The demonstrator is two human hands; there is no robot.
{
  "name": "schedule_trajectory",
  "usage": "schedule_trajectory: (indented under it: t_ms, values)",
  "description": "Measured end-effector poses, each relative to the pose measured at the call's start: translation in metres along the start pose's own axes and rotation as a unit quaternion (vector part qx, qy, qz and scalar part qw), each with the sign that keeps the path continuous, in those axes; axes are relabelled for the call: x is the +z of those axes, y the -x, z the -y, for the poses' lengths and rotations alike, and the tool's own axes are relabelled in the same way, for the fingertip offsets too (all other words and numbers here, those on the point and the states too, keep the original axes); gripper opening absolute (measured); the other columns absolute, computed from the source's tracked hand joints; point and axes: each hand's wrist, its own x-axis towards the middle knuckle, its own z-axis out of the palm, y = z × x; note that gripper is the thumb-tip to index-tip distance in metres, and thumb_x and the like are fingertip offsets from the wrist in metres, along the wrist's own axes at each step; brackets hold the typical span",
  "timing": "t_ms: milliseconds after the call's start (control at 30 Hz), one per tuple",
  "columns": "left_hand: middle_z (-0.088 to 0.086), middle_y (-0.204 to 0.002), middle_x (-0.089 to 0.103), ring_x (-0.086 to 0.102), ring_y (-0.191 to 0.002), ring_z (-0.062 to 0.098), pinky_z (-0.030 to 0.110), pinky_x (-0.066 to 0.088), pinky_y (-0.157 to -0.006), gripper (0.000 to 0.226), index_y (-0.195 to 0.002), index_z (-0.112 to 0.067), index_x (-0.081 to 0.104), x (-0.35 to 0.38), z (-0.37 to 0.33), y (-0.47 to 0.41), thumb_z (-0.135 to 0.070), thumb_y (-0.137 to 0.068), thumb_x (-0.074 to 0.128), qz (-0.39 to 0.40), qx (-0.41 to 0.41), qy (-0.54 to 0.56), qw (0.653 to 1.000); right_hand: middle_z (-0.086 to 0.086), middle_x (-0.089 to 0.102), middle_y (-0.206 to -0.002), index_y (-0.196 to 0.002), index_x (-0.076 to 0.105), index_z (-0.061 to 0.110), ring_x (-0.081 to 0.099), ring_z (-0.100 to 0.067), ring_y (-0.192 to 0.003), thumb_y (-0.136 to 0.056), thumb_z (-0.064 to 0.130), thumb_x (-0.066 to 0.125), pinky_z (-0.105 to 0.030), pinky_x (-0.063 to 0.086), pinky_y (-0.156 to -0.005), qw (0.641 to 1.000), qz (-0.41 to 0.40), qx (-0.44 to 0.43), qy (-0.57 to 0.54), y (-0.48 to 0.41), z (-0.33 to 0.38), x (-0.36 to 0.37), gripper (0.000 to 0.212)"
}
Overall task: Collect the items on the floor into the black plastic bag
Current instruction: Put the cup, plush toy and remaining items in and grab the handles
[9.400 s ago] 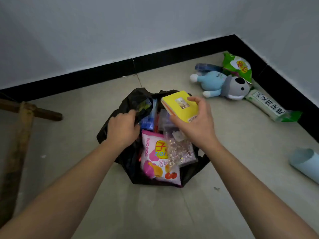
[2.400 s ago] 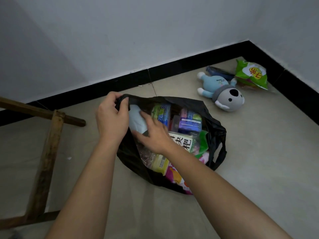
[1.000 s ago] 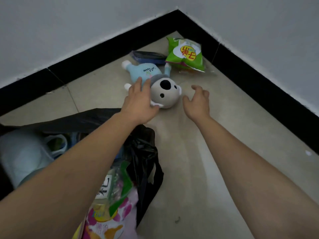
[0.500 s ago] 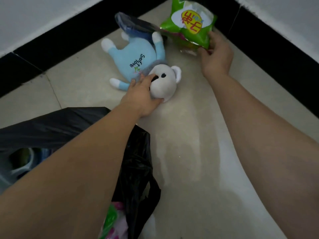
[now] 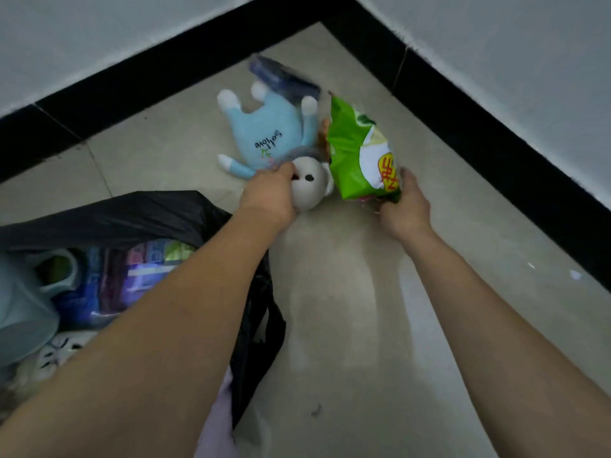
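A plush toy [image 5: 267,137] with a light blue body and grey-white head lies on the floor near the room's corner. My left hand [image 5: 269,196] grips its head. My right hand [image 5: 401,203] holds a green snack bag [image 5: 358,153], lifted and tilted upright beside the toy. A dark blue packet [image 5: 281,77] lies behind the toy by the wall. The black plastic bag [image 5: 139,213] sits open at the lower left, filled with several packages and a pale blue item.
Black skirting [image 5: 463,104] runs along both walls and meets in the corner ahead. Pale floor tiles [image 5: 363,325] stretch between my arms. A small bit of debris [image 5: 315,409] lies on the floor near the bottom.
My right hand has closed on the green snack bag and pulled it back from the corner, tilting it upright. My left hand has kept hold of the plush toy's head.
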Motion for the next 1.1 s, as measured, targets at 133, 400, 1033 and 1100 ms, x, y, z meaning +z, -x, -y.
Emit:
schedule_trajectory:
  t_ms: [133, 400, 1033, 1100]
  values:
    - [0.017, -0.123, 0.061, 0.059, -0.11, 0.039, 0.043, 0.048, -0.084, 0.044, -0.127, -0.017, 0.049, 0.005, -0.034, 0.058, -0.01, -0.085, 0.062, 0.04, 0.061, 0.008, 0.997, -0.009, 0.069, -0.101, -0.112, 0.068, 0.017, 0.064, -0.028, -0.099, -0.071, 0.002, 0.054, -0.038, 0.052, -0.085, 0.991, -0.057, 0.035, -0.117, 0.019, -0.004, -0.026, 0.046]
    - [-0.002, -0.161, 0.023, 0.025, -0.145, 0.022, 0.038, 0.038, -0.107, 0.072, -0.151, -0.028, 0.029, 0.009, -0.012, 0.178, -0.015, -0.088, 0.064, 0.028, 0.144, 0.045, 0.988, -0.004, 0.061, -0.09, -0.11, 0.054, 0.018, 0.057, -0.008, -0.069, -0.087, -0.018, 0.038, -0.018, 0.05, -0.056, 0.898, -0.081, 0.009, -0.433, 0.064, 0.031, -0.065, 0.046]
    - [-0.003, -0.116, 0.061, 0.06, -0.106, 0.011, 0.043, 0.055, -0.09, 0.026, -0.116, -0.022, 0.062, -0.058, 0.141, 0.263, -0.023, -0.091, 0.066, -0.282, -0.106, 0.336, 0.892, -0.004, 0.07, -0.074, -0.099, 0.058, 0.004, 0.06, -0.009, -0.061, -0.097, -0.014, 0.038, -0.015, 0.047, -0.054, 0.803, 0.254, -0.003, -0.539, 0.181, 0.134, 0.009, 0.027]
    - [-0.003, -0.118, 0.062, 0.06, -0.107, 0.01, 0.041, 0.054, -0.092, 0.026, -0.117, -0.022, 0.06, -0.057, 0.136, 0.26, -0.023, -0.091, 0.066, -0.27, -0.132, 0.38, 0.875, -0.004, 0.068, -0.071, -0.102, 0.056, 0.003, 0.059, -0.008, -0.058, -0.098, -0.012, 0.038, -0.014, 0.046, -0.053, 0.811, 0.268, 0.024, -0.52, 0.181, 0.13, 0.008, 0.024]
